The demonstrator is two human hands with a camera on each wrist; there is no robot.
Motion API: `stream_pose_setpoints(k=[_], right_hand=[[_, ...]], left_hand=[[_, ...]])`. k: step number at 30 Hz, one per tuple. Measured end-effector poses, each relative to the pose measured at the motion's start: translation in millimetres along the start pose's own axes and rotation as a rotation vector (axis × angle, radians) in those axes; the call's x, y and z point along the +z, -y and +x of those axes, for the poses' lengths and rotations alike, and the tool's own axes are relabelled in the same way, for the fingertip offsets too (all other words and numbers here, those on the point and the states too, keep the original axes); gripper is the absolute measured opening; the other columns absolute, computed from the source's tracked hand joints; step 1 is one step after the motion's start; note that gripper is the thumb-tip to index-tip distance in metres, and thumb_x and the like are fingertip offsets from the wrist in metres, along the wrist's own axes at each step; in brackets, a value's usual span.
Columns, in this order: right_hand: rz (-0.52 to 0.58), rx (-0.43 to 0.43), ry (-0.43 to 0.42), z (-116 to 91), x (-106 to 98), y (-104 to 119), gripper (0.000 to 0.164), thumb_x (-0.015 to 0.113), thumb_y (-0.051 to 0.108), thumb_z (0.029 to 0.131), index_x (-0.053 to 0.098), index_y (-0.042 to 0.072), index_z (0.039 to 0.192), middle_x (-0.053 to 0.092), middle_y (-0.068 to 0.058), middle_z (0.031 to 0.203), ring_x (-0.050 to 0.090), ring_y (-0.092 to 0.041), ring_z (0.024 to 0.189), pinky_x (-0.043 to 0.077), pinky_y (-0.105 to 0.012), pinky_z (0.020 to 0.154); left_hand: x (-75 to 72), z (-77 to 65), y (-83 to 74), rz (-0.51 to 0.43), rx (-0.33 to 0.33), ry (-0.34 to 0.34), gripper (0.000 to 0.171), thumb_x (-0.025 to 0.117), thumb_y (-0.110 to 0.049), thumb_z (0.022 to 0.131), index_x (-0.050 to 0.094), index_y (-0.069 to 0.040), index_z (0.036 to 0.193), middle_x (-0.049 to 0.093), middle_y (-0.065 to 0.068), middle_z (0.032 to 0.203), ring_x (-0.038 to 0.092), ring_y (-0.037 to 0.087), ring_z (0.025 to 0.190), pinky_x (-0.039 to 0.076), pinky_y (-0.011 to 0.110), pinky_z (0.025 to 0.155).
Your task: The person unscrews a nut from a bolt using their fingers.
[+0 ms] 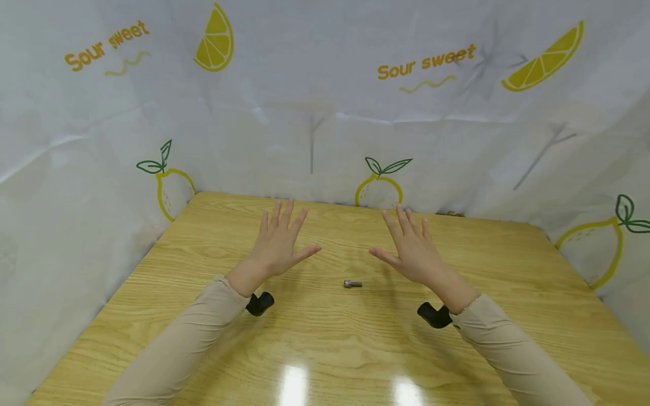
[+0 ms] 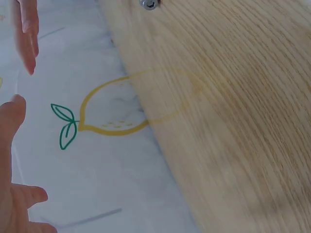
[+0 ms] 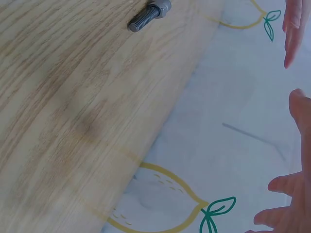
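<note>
A small metal bolt (image 1: 352,284) with a threaded shank lies on its side on the wooden table (image 1: 325,338). The hex socket in the bolt's head (image 2: 149,4) shows at the top of the left wrist view, and its threads face the right wrist view. To the left of it my left hand (image 1: 276,248) hovers over the table, fingers spread and straight, holding nothing. Opposite, my right hand (image 1: 416,254) is held the same way, palm down with the thumb pointing inward. The bolt sits between the two wrists, touched by neither hand.
A black wrist mount (image 1: 260,303) juts inward from the left wrist, and a matching black mount (image 1: 434,315) from the right. White cloth (image 1: 264,141) printed with lemons stands along the table's back and sides. Two bright reflections lie near the front.
</note>
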State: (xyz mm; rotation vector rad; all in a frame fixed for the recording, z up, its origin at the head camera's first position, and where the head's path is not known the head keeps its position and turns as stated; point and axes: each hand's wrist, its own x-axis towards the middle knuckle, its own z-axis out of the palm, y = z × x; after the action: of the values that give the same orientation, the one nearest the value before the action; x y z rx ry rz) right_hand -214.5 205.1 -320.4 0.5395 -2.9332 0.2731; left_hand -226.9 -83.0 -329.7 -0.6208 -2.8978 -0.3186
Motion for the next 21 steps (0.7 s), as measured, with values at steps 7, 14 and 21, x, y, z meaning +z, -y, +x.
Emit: stream_pose_setpoints(k=[7,14,21], right_hand=[[0.091,-0.039,-0.054,-1,1,-2,0.080,0.054,0.048,0.091,0.017,0.007,0.150,0.014,-0.024,0.154,0.019,-0.045,0.140,0.014,-0.065,0.110],[0.303,-0.029,-0.006,-4,6,-3,0.076,0.053,0.048,0.092,0.022,0.008,0.149,0.021,-0.020,0.153,0.023,-0.042,0.139,0.027,-0.061,0.107],[0.454,-0.048,0.010,-6,19,-1,0.067,0.056,0.041,0.093,0.032,0.006,0.145,0.036,-0.020,0.146,0.035,-0.039,0.134,0.033,-0.059,0.104]], left_hand=[[-0.9,0.8,-1.3,-0.040,0.047,-0.052,0.078,0.045,-0.057,0.092,0.022,-0.011,0.150,0.008,0.020,0.157,0.004,0.038,0.145,0.013,0.057,0.115],[3.0,0.5,-2.0,-0.174,0.101,-0.078,0.071,0.049,-0.049,0.093,0.030,-0.006,0.146,0.022,0.022,0.153,0.017,0.040,0.143,0.019,0.053,0.115],[7.8,2.3,-8.6,-0.353,0.061,0.060,0.069,0.048,-0.050,0.094,0.029,-0.011,0.147,0.022,0.015,0.155,0.023,0.035,0.142,0.027,0.052,0.112]])
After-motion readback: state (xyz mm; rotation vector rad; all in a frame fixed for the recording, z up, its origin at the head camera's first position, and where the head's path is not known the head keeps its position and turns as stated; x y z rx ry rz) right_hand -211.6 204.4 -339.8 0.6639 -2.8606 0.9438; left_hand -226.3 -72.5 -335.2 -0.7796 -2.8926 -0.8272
